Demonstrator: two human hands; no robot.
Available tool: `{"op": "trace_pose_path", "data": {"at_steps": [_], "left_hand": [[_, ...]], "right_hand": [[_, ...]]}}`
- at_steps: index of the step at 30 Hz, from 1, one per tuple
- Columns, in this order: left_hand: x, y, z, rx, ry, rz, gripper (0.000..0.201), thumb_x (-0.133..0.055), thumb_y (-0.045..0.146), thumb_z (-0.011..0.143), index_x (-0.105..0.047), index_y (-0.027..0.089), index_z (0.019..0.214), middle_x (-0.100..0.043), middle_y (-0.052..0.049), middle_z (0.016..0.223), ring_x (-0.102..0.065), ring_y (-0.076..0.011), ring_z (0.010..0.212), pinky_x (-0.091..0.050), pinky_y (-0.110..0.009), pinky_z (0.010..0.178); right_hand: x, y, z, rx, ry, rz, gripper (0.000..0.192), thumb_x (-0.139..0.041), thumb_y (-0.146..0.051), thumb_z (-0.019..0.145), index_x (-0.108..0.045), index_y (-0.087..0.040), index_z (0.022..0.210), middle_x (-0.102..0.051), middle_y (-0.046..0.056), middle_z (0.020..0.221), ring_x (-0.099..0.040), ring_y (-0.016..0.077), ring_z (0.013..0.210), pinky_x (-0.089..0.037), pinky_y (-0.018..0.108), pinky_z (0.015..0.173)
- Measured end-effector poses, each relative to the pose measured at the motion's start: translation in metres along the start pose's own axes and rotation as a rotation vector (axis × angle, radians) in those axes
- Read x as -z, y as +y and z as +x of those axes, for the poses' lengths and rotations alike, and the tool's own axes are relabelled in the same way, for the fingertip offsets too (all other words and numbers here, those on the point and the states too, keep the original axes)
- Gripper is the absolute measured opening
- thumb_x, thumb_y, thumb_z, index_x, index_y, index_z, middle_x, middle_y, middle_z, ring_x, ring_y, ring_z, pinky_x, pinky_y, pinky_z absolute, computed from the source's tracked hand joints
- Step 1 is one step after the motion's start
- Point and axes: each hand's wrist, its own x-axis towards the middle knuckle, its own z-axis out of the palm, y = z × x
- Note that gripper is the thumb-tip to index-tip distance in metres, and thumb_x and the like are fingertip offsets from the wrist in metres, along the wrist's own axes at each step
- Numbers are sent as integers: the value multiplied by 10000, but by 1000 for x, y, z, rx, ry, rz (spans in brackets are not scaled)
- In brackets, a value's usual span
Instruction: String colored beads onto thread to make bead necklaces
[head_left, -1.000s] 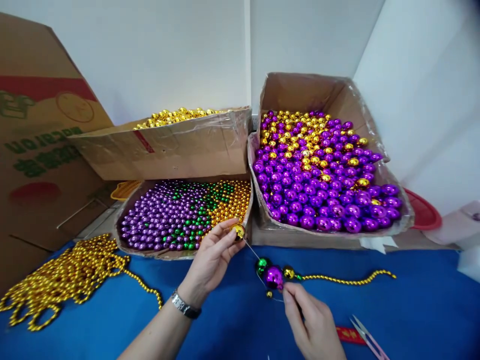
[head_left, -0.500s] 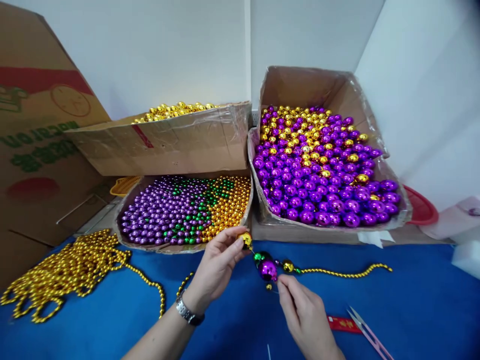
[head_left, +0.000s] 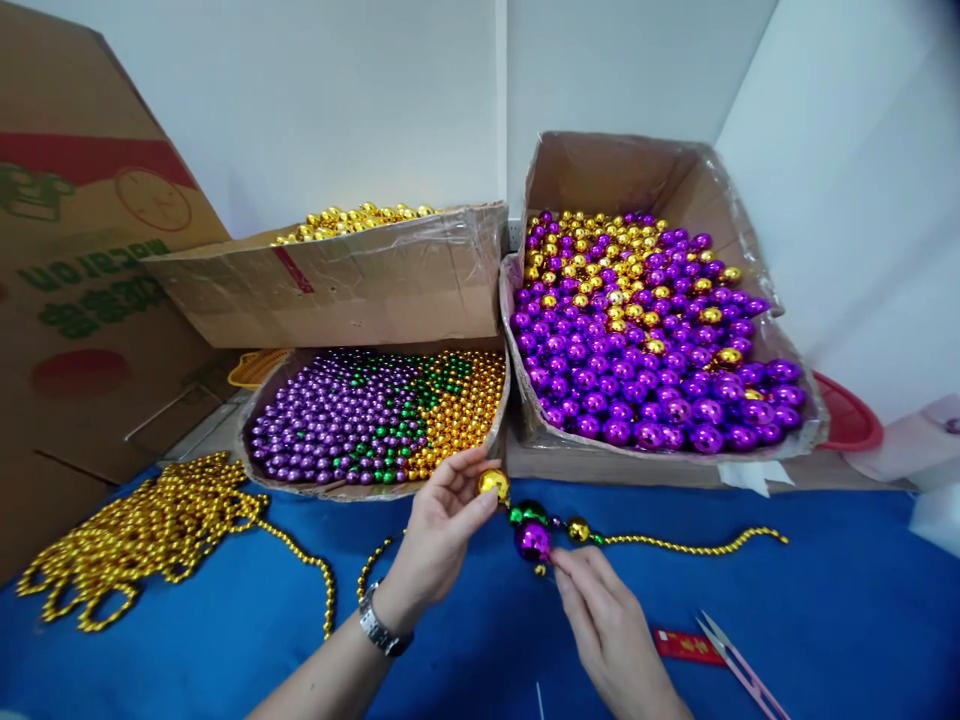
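Gold bead (head_left: pixel 494 484) pinched in my left hand (head_left: pixel 439 530), just left of the green bead (head_left: pixel 529 513); my right hand (head_left: pixel 611 630) grips below the purple bead (head_left: pixel 533 540), string running left-right.

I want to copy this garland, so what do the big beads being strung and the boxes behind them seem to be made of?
Gold bead in the left hand, and the purple bead near the right hand: mirror-bright metallic coating showing sharp reflections, probably over plastic. Bead boxes: brown corrugated cardboard, partly wrapped in clear film that shows wrinkled glare.
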Motion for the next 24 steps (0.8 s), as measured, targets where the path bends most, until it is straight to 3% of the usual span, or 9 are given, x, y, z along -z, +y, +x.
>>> {"op": "trace_pose_path", "data": {"at_steps": [3, 7, 10, 17, 24], "left_hand": [[1, -1, -2, -12, 0, 30, 445, -713, 170, 736, -555, 192, 1152, -590, -103, 1169, -557, -186, 1039, -480, -261, 840], [3, 0, -2, 76, -10, -60, 425, -682, 189, 767, -537, 188, 1166, -563, -112, 1189, -569, -183, 986, -505, -298, 812], [4, -1, -2, 84, -1, -67, 406, -679, 190, 768, -543, 197, 1151, -569, -97, 1178, -572, -175, 979, -504, -293, 815], [3, -4, -7, -89, 9, 74, 456, -733, 149, 703, -569, 202, 1125, -618, -92, 1135, -557, -214, 1075, -468, -291, 883], [5, -5, -11, -74, 18, 50, 481, -744, 140, 689, -568, 217, 1129, -625, -86, 1132, -560, -210, 1077, -459, -294, 900]], "right_hand": [[1, 3, 0, -70, 22, 75, 231, -378, -234, 959, -584, -221, 1063, -601, 52, 895, -611, 157, 798, -481, 229, 709], [3, 1, 0, -164, 51, 120, 199, -400, -285, 956, -585, -215, 943, -588, 31, 827, -593, 151, 740, -458, 218, 653], [3, 0, 0, -140, 70, 98, 204, -396, -290, 956, -582, -210, 927, -579, 37, 826, -582, 162, 763, -449, 228, 675], [-2, 3, -2, -112, 128, 53, 214, -393, -280, 954, -592, -207, 922, -587, 43, 815, -594, 165, 756, -465, 223, 654], [-5, 8, -4, -73, 141, 23, 212, -411, -276, 945, -611, -208, 941, -600, 54, 809, -609, 172, 747, -484, 219, 634]]}}
